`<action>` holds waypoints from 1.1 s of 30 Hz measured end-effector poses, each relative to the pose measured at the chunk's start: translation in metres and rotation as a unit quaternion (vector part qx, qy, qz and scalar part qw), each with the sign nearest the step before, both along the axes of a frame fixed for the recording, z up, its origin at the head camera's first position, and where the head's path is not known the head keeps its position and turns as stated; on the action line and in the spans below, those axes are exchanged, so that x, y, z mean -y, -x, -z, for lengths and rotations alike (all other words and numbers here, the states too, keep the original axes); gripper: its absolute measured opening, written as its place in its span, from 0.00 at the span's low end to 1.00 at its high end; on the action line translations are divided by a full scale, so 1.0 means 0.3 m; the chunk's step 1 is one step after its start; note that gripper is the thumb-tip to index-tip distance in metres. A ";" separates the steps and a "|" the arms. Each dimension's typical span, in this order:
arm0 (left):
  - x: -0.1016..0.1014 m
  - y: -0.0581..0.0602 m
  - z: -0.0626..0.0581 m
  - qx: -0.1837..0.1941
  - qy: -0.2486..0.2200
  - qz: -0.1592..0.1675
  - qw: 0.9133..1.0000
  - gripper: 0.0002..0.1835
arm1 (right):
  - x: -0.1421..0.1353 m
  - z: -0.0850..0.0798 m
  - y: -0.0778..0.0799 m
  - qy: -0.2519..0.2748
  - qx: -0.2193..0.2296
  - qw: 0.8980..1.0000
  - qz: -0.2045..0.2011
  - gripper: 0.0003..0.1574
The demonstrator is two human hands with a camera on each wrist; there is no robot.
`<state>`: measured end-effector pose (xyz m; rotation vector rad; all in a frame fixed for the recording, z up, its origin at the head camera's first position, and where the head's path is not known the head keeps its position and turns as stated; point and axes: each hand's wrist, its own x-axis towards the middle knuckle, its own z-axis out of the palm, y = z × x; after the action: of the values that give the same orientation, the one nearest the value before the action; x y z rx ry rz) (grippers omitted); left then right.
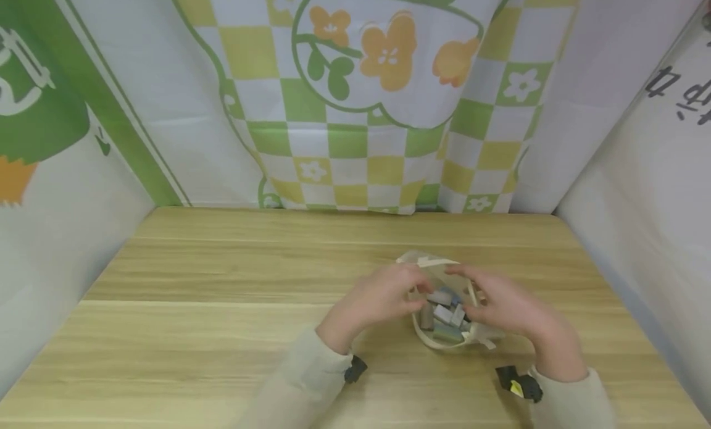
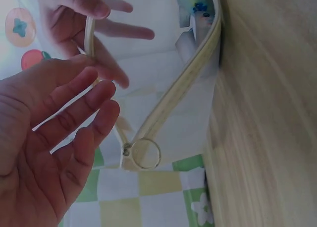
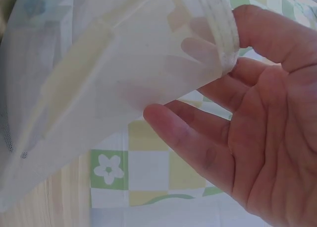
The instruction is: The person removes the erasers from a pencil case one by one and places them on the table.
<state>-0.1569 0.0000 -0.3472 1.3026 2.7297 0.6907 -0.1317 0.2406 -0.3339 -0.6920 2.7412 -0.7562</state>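
Observation:
A translucent pouch (image 1: 439, 342) with a cream rim stands gaping on the tabletop. Inside it lie several small blocks (image 1: 442, 315), white, grey and greenish; what kind they are is too small to make out. My right hand (image 1: 513, 305) grips the pouch's right side, its fingers around the rim (image 3: 225, 28), some visible through the thin wall. Over the opening, my left hand (image 1: 383, 296) has relaxed fingers and thumb, with nothing seen between them. In the left wrist view its fingertips overlap the far rim, near a metal ring (image 2: 146, 153) at the pouch's corner.
The pouch stands on a wood-grain table (image 1: 222, 342). A checked green and yellow curtain (image 1: 355, 145) hangs behind it. White printed sheets (image 1: 644, 188) rise at both sides. Dark wrist devices (image 1: 519, 384) sit by my sleeves.

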 end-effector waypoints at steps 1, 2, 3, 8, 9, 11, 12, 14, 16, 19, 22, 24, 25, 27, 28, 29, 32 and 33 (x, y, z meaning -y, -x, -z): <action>-0.004 0.001 0.006 0.005 0.003 0.005 1.000 0.12 | 0.000 0.001 0.000 0.002 0.001 1.000 0.000 0.40; -0.008 0.001 0.011 0.013 0.004 0.010 1.000 0.12 | 0.001 0.003 0.000 0.003 0.000 1.000 -0.001 0.40; -0.012 0.002 0.017 0.019 0.007 0.014 1.000 0.12 | 0.001 0.004 0.000 0.004 0.001 1.000 -0.001 0.40; -0.036 0.016 0.043 0.038 0.008 0.041 0.998 0.12 | 0.003 0.002 -0.001 -0.001 -0.005 1.000 -0.003 0.41; -0.041 0.020 0.048 0.041 0.008 0.048 0.998 0.12 | 0.004 0.002 -0.001 -0.004 -0.005 1.000 -0.003 0.41; -0.053 0.026 0.055 0.047 0.009 0.063 0.997 0.12 | 0.005 0.001 -0.003 -0.008 -0.008 1.000 -0.004 0.41; -0.058 0.029 0.058 0.049 0.010 0.069 0.996 0.13 | 0.006 0.002 -0.003 -0.008 -0.008 1.000 -0.003 0.40; -0.069 0.035 0.066 0.046 0.016 0.080 0.996 0.12 | 0.007 0.003 -0.005 -0.005 -0.008 1.000 -0.002 0.40; -0.078 0.041 0.073 0.047 0.022 0.088 0.995 0.12 | 0.008 0.004 -0.006 -0.002 -0.008 1.000 -0.001 0.39; -0.088 0.046 0.083 0.064 0.029 0.097 0.993 0.11 | 0.008 0.007 -0.008 0.001 -0.010 1.000 -0.004 0.39; -0.098 0.052 0.090 0.077 0.037 0.106 0.991 0.10 | 0.005 0.007 -0.009 0.001 -0.012 1.000 -0.007 0.40; -0.105 0.055 0.092 0.077 0.042 0.113 0.990 0.10 | 0.003 0.007 -0.010 0.002 -0.013 1.000 -0.007 0.40; -0.108 0.057 0.092 0.076 0.045 0.117 0.989 0.10 | 0.003 0.007 -0.010 0.003 -0.013 1.000 -0.007 0.40; -0.114 0.061 0.092 0.079 0.050 0.121 0.988 0.10 | 0.002 0.006 -0.010 0.006 -0.013 1.000 -0.008 0.40; -0.117 0.062 0.091 0.081 0.053 0.121 0.988 0.11 | 0.002 0.006 -0.009 0.008 -0.014 1.000 -0.009 0.40; -0.119 0.062 0.091 0.086 0.056 0.121 0.987 0.11 | 0.001 0.007 -0.009 0.011 -0.014 1.000 -0.011 0.40; -0.127 0.062 0.095 0.087 0.065 0.120 0.987 0.11 | -0.001 0.006 -0.009 0.016 -0.010 1.000 -0.013 0.41; -0.129 0.061 0.095 0.089 0.066 0.119 0.987 0.11 | -0.002 0.006 -0.009 0.017 -0.007 1.000 -0.013 0.41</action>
<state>-0.1750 0.0388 -0.3758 1.4271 2.3850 0.5645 -0.1290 0.2412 -0.3356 -0.7395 2.7322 -0.7960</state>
